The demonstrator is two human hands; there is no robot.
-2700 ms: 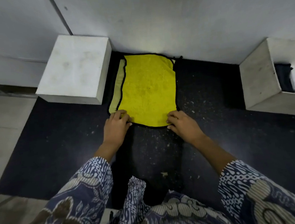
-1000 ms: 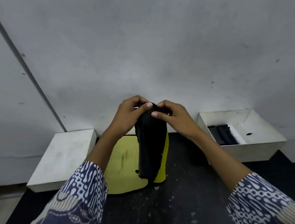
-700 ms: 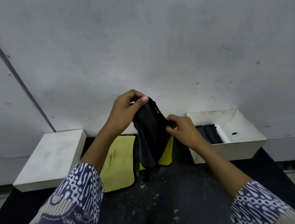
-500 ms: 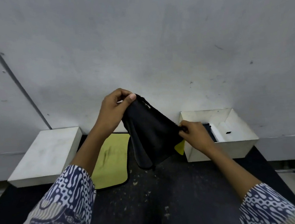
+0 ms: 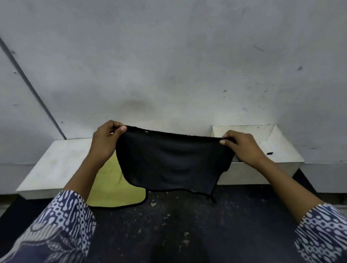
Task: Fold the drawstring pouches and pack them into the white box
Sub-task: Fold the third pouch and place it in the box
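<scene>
While the black drawstring pouch (image 5: 175, 164) hangs spread in the air, left hand (image 5: 105, 143) and right hand (image 5: 244, 146) each pinch a top corner. Behind it, the open white box (image 5: 282, 154) hides its contents. Below: yellow pouch (image 5: 114, 187), dark mat (image 5: 176, 235), grey wall (image 5: 183, 58).

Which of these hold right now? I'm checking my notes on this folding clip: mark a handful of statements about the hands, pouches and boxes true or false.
1. Both hands hold the black pouch spread in the air. True: the left hand and the right hand each pinch a top corner.
2. The yellow pouch is in the left hand's grip. False: it lies flat on the dark mat.
3. The open white box sits on the right. True.
4. The black pouch is already folded. False: it hangs open at full width.
</scene>
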